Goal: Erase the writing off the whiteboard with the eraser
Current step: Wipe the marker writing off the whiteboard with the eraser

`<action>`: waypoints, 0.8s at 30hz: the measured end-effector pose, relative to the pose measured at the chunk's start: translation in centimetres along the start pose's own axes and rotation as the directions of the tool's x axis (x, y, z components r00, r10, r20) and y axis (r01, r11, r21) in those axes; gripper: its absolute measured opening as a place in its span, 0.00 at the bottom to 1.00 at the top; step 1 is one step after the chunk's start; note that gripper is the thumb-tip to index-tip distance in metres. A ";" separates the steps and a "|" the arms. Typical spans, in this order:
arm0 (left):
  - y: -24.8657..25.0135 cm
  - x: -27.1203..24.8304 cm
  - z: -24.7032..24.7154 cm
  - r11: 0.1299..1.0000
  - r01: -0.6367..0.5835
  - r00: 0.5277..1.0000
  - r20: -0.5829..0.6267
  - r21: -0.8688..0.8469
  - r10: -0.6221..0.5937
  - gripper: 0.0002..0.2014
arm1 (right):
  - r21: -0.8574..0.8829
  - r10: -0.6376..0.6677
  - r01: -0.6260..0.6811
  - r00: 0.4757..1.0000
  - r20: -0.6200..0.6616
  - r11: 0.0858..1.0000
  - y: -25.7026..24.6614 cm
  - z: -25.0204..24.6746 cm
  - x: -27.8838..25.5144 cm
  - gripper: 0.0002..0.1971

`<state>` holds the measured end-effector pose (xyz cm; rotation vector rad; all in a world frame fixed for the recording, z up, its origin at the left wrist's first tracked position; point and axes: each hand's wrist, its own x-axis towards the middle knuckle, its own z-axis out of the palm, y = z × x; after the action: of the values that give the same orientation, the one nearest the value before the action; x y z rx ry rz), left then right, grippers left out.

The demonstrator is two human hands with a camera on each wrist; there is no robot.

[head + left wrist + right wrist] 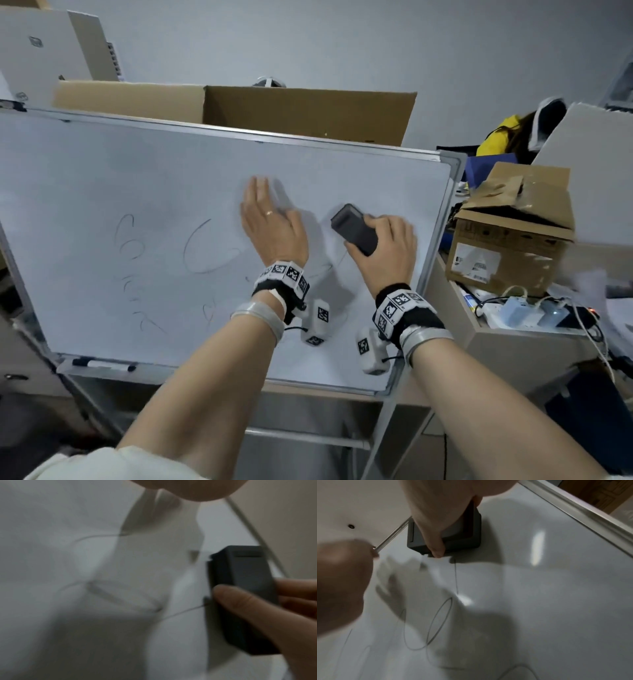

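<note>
Here, my right hand point(385, 245): my fingers and thumb are wrapped tight around the dark gray eraser point(354, 229).
Eraser: it sits against the whiteboard point(137, 178), on the right part of the board, not far from the right edge of the frame. In the right wrist view its flat side looks pressed on the white face, with my thumb over its back.
My left hand point(270, 222): it is loose with straight fingers, flat on the board just left of the eraser. It holds nothing. There is a ring on one finger.
Writing point(205, 246): thin dark lines, loops and curly shapes. They lie to the left of my hands and below them. One thin line runs down from right under the eraser in the right wrist view. I cannot read the words.
Marker point(102, 363): it lies on the little tray at the bottom left of the board, well apart from my hands.
Behind the board: a big brown cardboard box point(308, 113) stands past the top edge.
To the right: a smaller torn box point(510, 240) sits on a desk, with white plugs and wires point(527, 310) near it.
</note>
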<state>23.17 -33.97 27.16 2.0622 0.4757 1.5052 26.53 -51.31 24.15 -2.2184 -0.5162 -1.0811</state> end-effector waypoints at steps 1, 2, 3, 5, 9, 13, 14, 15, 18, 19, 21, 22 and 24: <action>-1.5 -1.9 -0.2 0.994 0.108 0.994 -0.023 0.002 -0.108 0.29 | 0.002 0.004 -0.004 1.000 0.006 1.000 0.1 0.2 -0.3 0.25; -2.8 -3.8 -0.3 0.980 0.198 0.979 -0.046 0.010 -0.197 0.27 | 0.004 0.004 -0.004 1.000 0.013 1.000 0.1 0.4 -0.8 0.25; -4.0 -5.5 -0.5 0.962 0.273 0.961 -0.064 0.025 -0.271 0.25 | 0.006 0.002 -0.002 1.000 0.023 1.000 0.0 0.7 -1.5 0.25; -5.8 -8.2 -0.6 0.903 0.425 0.903 -0.099 0.057 -0.418 0.22 | 0.006 0.006 -0.007 0.999 0.050 1.000 -0.1 1.4 -3.0 0.25; -8.9 -12.7 -0.7 0.745 0.648 0.755 -0.006 0.159 -0.656 0.24 | -0.032 0.030 -0.026 0.993 0.114 0.999 0.3 2.2 -5.5 0.25; -10.3 -15.1 -0.3 0.750 0.613 0.701 0.265 0.249 -0.662 0.37 | -0.043 -0.045 0.051 0.991 0.128 0.998 0.7 2.3 -5.5 0.26; -10.4 -15.1 -0.3 0.742 0.627 0.688 0.279 0.237 -0.670 0.38 | -0.037 -0.055 0.059 0.993 0.105 0.998 0.8 2.1 -5.2 0.25; -10.3 -15.0 -0.2 0.736 0.638 0.680 0.284 0.226 -0.676 0.39 | -0.028 -0.061 0.063 0.996 0.065 0.998 0.8 2.0 -4.9 0.25; -10.0 -14.9 0.0 0.739 0.635 0.687 0.274 0.224 -0.673 0.39 | -0.001 -0.070 0.070 0.996 -0.063 0.998 0.8 1.6 -3.1 0.22; -10.0 -14.9 0.0 0.741 0.634 0.690 0.272 0.220 -0.671 0.39 | -0.007 -0.061 0.061 0.995 -0.076 0.998 0.7 1.7 -2.5 0.22; -10.4 -14.9 0.2 0.755 0.619 0.702 0.281 0.215 -0.655 0.39 | -0.021 -0.029 0.028 0.998 -0.051 0.999 0.8 2.3 -1.9 0.22; -10.7 -14.9 0.3 0.765 0.607 0.708 0.292 0.215 -0.643 0.39 | -0.028 -0.021 0.021 1.000 -0.012 0.999 0.9 2.9 -2.2 0.23; -11.2 -14.6 0.4 0.779 0.590 0.712 0.317 0.215 -0.627 0.39 | -0.064 -0.032 0.039 0.993 0.114 0.997 1.3 4.3 -4.3 0.24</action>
<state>19.30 -33.49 9.12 1.9160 0.9769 0.6842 27.11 -49.71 18.19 -2.3465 -0.5780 -1.0086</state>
